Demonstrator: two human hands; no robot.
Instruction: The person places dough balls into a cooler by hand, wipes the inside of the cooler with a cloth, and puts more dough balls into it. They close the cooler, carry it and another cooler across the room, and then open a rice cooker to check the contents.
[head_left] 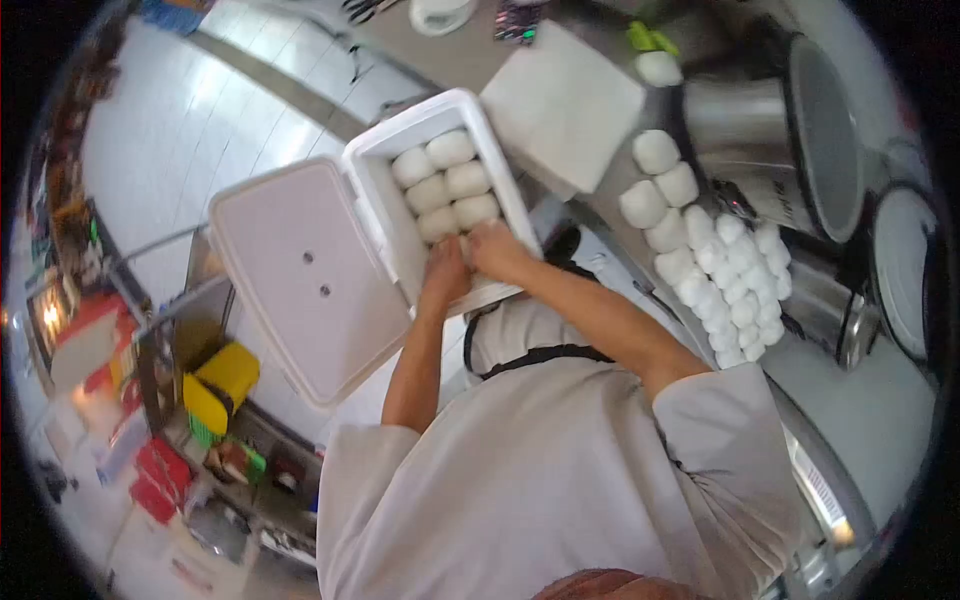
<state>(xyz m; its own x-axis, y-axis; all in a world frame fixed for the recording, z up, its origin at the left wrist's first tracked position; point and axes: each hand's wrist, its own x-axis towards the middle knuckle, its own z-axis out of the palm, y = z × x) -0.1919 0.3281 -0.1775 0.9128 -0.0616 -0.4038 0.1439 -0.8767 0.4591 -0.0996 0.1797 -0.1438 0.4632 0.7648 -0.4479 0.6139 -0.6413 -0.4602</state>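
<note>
A white box [520, 215] stands open in front of me, its lid [310, 280] swung out to the left. Inside, round white dough balls [450, 148] lie in two columns. Both hands reach into the near end of the box, side by side. My left hand [449, 270] has its fingers bent down at a pale piece that is mostly hidden. Close beside it, my right hand [495, 250] is curled over the same spot, its fingertips out of sight. More white balls [656, 152] and a heap of smaller white pieces [740, 275] lie on the counter at the right.
A white square board or sheet [565, 105] lies beyond the box. Large metal pots [745, 125] stand at the right, with a bright green object [652, 40] near them. A yellow container [222, 385] is at the lower left, above a tiled floor [240, 100].
</note>
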